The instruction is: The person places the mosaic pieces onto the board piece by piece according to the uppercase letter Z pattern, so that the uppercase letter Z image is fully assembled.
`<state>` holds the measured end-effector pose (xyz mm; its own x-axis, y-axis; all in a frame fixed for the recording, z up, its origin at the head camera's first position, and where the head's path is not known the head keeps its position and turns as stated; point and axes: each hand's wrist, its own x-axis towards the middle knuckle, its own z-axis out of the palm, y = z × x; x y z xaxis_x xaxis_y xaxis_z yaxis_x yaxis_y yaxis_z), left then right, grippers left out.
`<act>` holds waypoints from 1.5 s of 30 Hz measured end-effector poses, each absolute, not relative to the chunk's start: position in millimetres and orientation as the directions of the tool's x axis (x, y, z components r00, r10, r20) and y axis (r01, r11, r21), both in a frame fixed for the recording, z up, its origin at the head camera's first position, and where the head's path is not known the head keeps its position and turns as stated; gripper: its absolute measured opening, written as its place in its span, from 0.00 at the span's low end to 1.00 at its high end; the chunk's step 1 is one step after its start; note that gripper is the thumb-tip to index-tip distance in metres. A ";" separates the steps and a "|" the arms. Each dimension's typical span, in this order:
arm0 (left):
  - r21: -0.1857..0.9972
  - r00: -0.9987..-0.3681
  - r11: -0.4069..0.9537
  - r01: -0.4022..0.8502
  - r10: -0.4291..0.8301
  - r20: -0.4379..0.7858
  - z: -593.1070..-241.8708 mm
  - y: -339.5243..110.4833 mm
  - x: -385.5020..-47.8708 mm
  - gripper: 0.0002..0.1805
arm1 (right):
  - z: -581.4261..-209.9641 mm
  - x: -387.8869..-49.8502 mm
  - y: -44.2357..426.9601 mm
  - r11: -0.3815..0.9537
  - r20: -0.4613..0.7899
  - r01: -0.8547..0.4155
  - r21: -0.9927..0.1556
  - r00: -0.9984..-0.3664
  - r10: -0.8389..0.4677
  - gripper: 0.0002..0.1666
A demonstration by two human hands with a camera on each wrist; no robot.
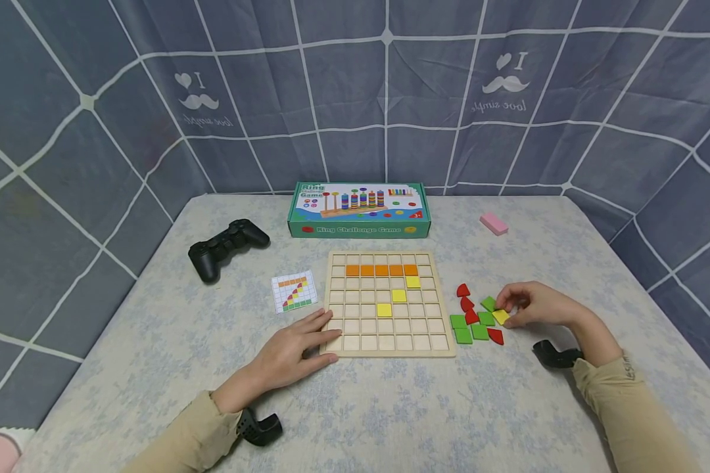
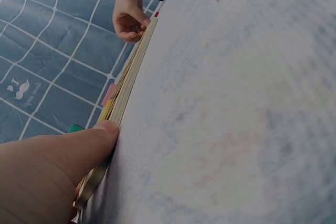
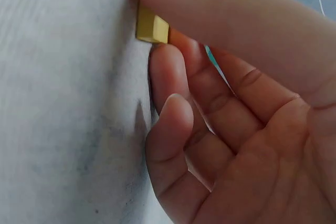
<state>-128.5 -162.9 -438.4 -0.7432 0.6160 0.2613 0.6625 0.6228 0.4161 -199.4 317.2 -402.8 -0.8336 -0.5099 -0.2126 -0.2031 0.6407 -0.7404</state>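
Observation:
A wooden grid board point(image 1: 417, 326) bears a row of several orange square tiles point(image 1: 381, 270) and three yellow square tiles point(image 1: 399, 296) in a diagonal. My left hand point(image 1: 292, 348) rests on the board's left edge with its fingers extended; its thumb point(image 2: 97, 137) lies along the edge in the left wrist view. To the right of the board, my right hand point(image 1: 535, 305) pinches a yellow square tile point(image 3: 152, 27) between thumb and fingertips, low over the pile. Green square tiles point(image 1: 463, 336) and red rounded-edge pieces point(image 1: 496, 336) lie there loosely.
A pattern card point(image 1: 294, 292) lies left of the board. Behind stands a green Ring Challenge Game box point(image 1: 359, 230). A black game controller point(image 1: 227, 248) is at the back left, a pink block point(image 1: 494, 224) at the back right. A grid-patterned curtain point(image 1: 355, 85) surrounds the table.

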 end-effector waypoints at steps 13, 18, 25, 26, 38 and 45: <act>0.428 -0.746 0.620 0.658 0.614 0.257 -438.2 -163.2 -127.7 0.25 | -401.2 -199.5 308.6 0.665 -0.220 -0.205 -0.718 -0.840 -0.496 0.18; 0.434 -0.751 0.624 0.650 0.614 0.243 -437.8 -163.5 -127.7 0.26 | -398.5 -199.5 309.0 0.647 -0.225 -0.195 -0.737 -0.832 -0.507 0.17; 0.432 -0.753 0.628 0.647 0.615 0.235 -436.7 -163.0 -127.7 0.26 | -391.4 -207.0 295.2 0.614 -0.189 -0.219 -0.758 -0.828 -0.528 0.14; 0.433 -0.753 0.628 0.647 0.614 0.236 -436.9 -163.2 -127.7 0.26 | -389.8 -208.5 288.3 0.608 -0.185 -0.223 -0.762 -0.825 -0.534 0.14; 0.421 -0.738 0.615 0.667 0.622 0.260 -437.9 -163.4 -127.8 0.26 | -381.5 -213.6 166.7 0.484 -0.145 -0.343 -0.805 -0.678 -0.721 0.09; 0.418 -0.749 0.630 0.654 0.618 0.239 -436.1 -162.5 -127.2 0.25 | -381.5 -211.2 114.9 0.518 -0.130 -0.412 -0.749 -0.676 -0.726 0.06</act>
